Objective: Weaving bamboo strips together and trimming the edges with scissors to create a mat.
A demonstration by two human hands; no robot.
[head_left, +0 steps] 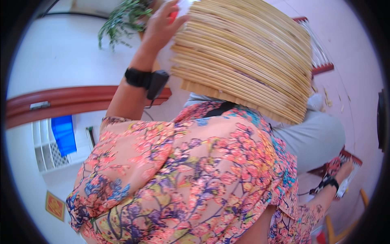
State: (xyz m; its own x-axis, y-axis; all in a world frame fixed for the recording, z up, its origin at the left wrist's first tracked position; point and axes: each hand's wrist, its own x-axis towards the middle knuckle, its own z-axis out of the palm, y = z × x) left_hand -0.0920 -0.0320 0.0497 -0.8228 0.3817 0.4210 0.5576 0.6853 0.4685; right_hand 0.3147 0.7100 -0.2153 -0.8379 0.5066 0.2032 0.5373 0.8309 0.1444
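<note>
A mat of pale yellow straw-like sticks (243, 57), laid side by side, rises in front of my lap and covers much of my legs. My left hand (160, 26) is raised at the mat's upper left edge, thumb apart from the fingers. A small red thing (174, 14) shows between that thumb and fingers; whether they touch it I cannot tell. Low at the right, my right hand (345, 170) reaches down beside a dark red wooden frame with pale cords (353, 156). Its fingers are small and blurred, and their grip does not show.
Another dark red frame with white cords (319, 49) stands behind the mat's right edge. Pale scraps (327, 97) lie on the floor near it. At the left are a red wooden rail (81, 97) and a green potted plant (124, 22). A yellowish curved frame (337, 234) stands lower right.
</note>
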